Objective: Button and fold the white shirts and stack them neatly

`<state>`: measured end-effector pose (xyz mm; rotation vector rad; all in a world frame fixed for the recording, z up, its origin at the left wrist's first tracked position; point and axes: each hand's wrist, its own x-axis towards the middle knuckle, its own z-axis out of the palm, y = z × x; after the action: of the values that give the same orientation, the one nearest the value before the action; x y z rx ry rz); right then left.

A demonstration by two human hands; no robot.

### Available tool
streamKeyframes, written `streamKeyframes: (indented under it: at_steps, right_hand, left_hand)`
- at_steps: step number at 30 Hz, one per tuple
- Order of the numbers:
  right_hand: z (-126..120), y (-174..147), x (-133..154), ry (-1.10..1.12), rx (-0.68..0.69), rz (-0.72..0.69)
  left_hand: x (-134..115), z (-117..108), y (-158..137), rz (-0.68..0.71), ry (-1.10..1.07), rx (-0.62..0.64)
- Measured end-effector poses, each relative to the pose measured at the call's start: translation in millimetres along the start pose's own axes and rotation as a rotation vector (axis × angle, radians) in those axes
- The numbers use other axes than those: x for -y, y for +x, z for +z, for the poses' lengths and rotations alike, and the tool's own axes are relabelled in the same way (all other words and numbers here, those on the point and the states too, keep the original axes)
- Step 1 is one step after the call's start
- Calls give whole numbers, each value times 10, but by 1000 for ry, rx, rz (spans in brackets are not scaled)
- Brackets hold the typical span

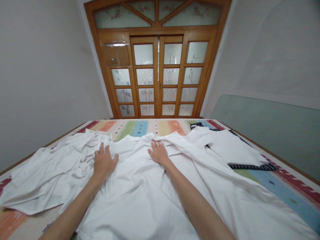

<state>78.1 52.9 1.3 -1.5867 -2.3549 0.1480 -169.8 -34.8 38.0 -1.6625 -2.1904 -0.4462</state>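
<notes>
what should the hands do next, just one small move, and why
Perhaps sweep the right hand gently outward to smooth the white garment: folds and creases show beside that hand, which already rests on the fabric with its palm down.

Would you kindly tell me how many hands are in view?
2: the left hand, beside the crumpled white cloth, and the right hand, on the spread white garment near its far edge. Both show plainly.
</notes>
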Motion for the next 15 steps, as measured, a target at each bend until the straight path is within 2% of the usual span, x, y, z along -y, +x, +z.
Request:
streamKeyframes:
  at_steps: [2, 3, 4, 6, 8, 11, 15]
  right_hand:
    - [15, -1, -8, -2, -29, -74]
    - [17, -1, -9, -2, -48, -129]
    - [15, -1, -9, -1, -66, -196]
    - [5, 4, -6, 2, -93, -338]
    - [-7, 14, -3, 6, -83, -420]
    - [-23, 31, 1, 22, 3, -398]
    - [-47, 41, 22, 50, 89, -328]
  left_hand:
    - [81, -77, 141, -60, 58, -25]
    - [129, -109, 226, -81, 85, 7]
    - [184, -136, 320, -104, 99, 74]
    - [306, -181, 516, -88, 54, 305]
    - [421, -228, 693, -58, -10, 431]
    - [513, -344, 869, -34, -41, 421]
    - [426, -559, 991, -43, -84, 258]
